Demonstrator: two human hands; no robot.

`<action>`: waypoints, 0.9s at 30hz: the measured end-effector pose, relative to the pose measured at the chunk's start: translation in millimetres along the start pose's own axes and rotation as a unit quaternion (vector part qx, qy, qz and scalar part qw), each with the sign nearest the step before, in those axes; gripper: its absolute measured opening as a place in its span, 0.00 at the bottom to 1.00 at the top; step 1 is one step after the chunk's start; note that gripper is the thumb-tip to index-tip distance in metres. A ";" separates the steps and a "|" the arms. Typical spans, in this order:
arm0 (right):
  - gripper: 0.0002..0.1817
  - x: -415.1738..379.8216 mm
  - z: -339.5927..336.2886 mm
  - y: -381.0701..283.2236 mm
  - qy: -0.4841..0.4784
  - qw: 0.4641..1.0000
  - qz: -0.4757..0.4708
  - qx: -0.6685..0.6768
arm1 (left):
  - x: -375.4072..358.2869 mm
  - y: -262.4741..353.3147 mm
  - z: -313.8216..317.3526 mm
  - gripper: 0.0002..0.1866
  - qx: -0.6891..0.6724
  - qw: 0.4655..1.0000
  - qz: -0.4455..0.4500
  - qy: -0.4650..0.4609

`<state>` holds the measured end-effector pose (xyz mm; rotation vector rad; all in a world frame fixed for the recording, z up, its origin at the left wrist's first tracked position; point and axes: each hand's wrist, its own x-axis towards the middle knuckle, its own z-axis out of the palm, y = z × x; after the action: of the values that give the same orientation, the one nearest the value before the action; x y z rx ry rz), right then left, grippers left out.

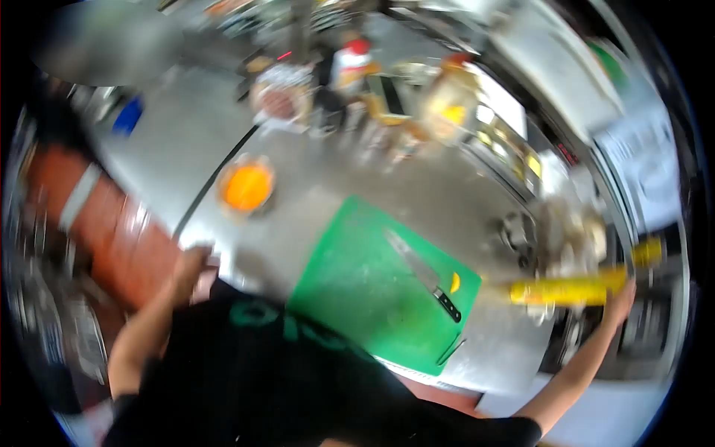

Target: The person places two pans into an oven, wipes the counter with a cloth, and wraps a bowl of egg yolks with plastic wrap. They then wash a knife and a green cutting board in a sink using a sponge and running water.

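Out at the right, my right hand (620, 299) is closed on a long yellow box (570, 290) that lies across the right end of the steel counter. My left hand (195, 270), smeared by motion, is at the counter's near left edge. On the green cutting board (357, 276) in front of me lies a kitchen knife (421, 272) with a black handle. Beside its blade is a small yellow slice (455, 282). A thin dark tool (451, 350) rests at the board's near right corner. Left of the board stands a bowl of orange food (247, 186).
Along the back of the steel counter (313, 160) are a red-capped container (351, 63), a phone (389, 95), a clear tub with yellow contents (449, 108) and a bag of dark food (279, 100). A metal tray (503, 153) stands back right. Red floor tiles (112, 216) show left.
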<state>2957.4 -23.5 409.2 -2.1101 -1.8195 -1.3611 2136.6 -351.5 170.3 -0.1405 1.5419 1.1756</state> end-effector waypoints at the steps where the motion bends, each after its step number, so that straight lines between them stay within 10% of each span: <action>1: 0.37 9.8 -24.5 -25.5 -0.124 0.984 0.058 0.116 | 15.7 -20.3 -13.6 0.12 -0.042 0.993 0.087 0.068; 2: 0.35 8.1 -39.8 -33.8 -0.126 0.990 0.051 0.044 | 108.0 -50.0 -66.6 0.13 -0.044 0.993 0.077 0.084; 6: 0.34 35.6 -31.3 -13.8 -0.257 0.957 0.040 0.127 | 99.6 -29.5 -63.3 0.15 -0.135 0.984 0.086 0.082; 14: 0.30 -12.4 -45.6 -15.1 -0.203 0.960 0.165 0.098 | 174.8 13.6 -14.6 0.20 -0.144 0.980 0.127 0.048; 18: 0.36 -38.9 -116.4 34.1 -0.230 0.956 0.152 0.100 | 183.0 18.7 2.0 0.23 -0.115 0.974 0.163 0.107; 22: 0.41 -50.5 -218.7 70.9 -0.125 0.923 0.339 0.130 | 195.9 23.3 -2.1 0.31 -0.130 0.980 0.151 0.017; 27: 0.37 -73.4 -370.7 -17.6 -0.137 0.918 0.326 0.178 | 199.1 44.0 -17.6 0.29 -0.091 0.985 0.140 -0.052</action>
<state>2735.9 -276.4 582.7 -2.4362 -1.1117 -0.5536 2025.2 -245.9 34.8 0.0191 1.3912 1.5222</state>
